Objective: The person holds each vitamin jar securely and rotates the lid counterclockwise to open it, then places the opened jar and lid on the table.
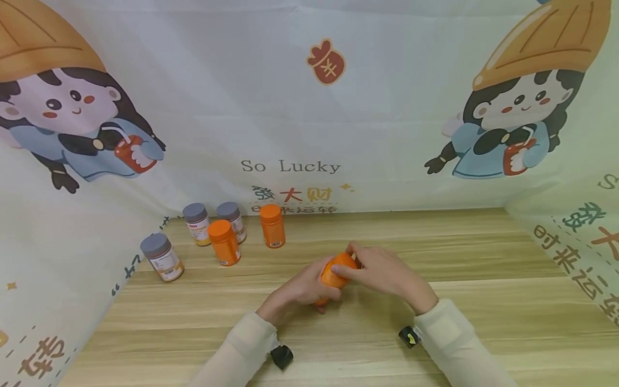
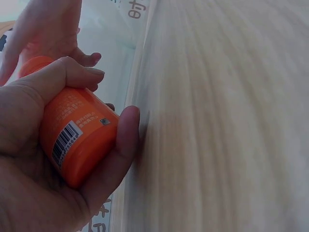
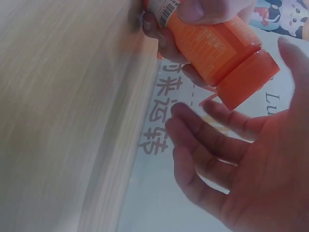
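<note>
An orange bottle with an orange screw cap is held tilted above the table. My left hand grips its body, with the fingers and thumb wrapped round it; a barcode label shows near its base. At the cap end is my right hand. In the right wrist view its fingers are loosely bent and spread, and the thumb stands apart from the cap. The index fingertip is close to the cap's edge; whether it touches I cannot tell.
At the back left of the wooden table stand two more orange bottles. Near them are three grey-capped bottles. A printed cloth hangs behind the table and along its sides.
</note>
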